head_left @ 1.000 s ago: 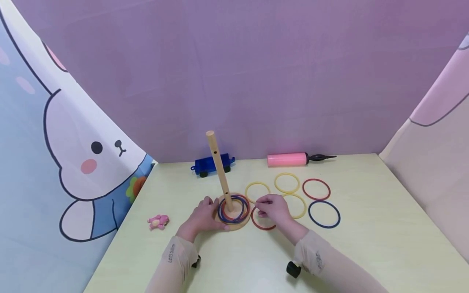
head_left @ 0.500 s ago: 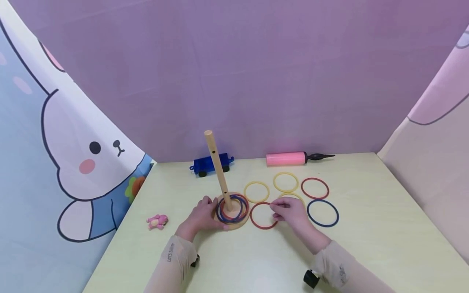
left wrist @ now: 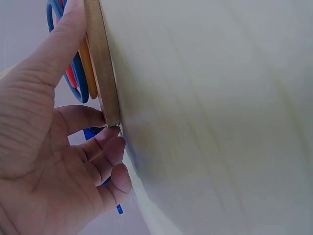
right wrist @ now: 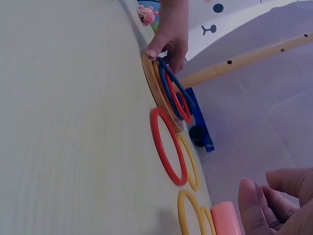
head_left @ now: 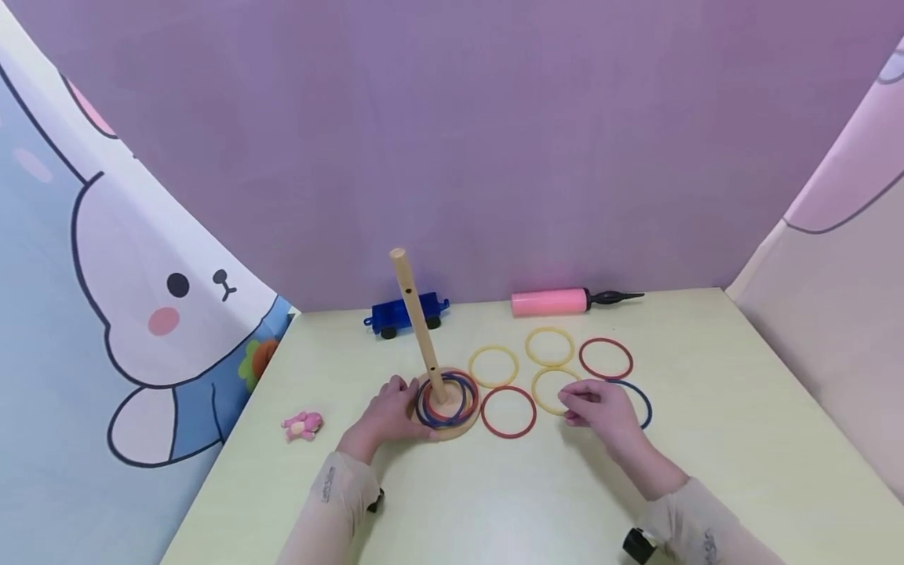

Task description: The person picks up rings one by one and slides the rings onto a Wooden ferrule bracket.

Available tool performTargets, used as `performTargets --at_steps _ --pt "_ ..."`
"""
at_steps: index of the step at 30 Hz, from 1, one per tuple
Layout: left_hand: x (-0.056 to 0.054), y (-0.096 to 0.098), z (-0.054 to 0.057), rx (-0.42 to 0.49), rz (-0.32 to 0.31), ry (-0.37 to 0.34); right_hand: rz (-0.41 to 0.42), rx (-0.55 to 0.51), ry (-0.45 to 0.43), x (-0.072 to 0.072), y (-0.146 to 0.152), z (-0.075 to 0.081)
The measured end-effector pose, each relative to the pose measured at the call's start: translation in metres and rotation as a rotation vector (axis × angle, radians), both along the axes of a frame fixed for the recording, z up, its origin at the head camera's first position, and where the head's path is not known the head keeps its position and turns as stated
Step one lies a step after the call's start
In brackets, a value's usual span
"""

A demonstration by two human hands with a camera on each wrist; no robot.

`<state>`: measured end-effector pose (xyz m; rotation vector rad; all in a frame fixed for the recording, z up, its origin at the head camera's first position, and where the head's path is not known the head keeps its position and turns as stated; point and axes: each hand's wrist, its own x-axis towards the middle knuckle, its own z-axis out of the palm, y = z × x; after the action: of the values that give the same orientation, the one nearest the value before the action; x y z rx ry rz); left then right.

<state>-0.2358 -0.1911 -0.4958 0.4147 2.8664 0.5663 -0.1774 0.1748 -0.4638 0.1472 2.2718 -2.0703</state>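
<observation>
A wooden ring-toss stand has an upright post [head_left: 417,326] on a round base [head_left: 462,428]. Several blue, red and yellow rings lie around the foot of the post. My left hand [head_left: 384,412] grips the left edge of the base, thumb [left wrist: 56,46] on top and fingertips at the rim. My right hand [head_left: 603,412] hovers above the table near a yellow ring [head_left: 534,394]. In the right wrist view its thumb and fingers stand apart, loosely bent, holding nothing. It partly covers a blue ring [head_left: 648,408]. A red ring [head_left: 508,435] lies flat beside the base.
More rings lie flat: a yellow ring [head_left: 494,348], another yellow ring [head_left: 549,330] and a red ring [head_left: 606,340]. At the back are a blue toy wagon [head_left: 399,314] and a pink hand pump [head_left: 549,302]. A small pink bear [head_left: 304,424] lies far left.
My right hand has moved right, from over the red ring beside the base to the yellow ring's right side. The left hand keeps its grip on the base.
</observation>
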Motion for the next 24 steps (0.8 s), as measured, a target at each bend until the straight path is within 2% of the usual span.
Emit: performTargets --at_steps 7,17,24 --pt "0.000 -0.002 0.000 0.009 0.001 -0.004 -0.041 0.027 -0.001 0.004 0.028 0.001" --pt "0.001 -0.002 0.000 0.006 0.003 -0.001 -0.091 0.180 -0.034 0.008 0.071 -0.008" --pt "0.001 0.000 0.003 0.003 0.017 -0.028 -0.112 0.259 -0.070 0.011 0.093 -0.015"
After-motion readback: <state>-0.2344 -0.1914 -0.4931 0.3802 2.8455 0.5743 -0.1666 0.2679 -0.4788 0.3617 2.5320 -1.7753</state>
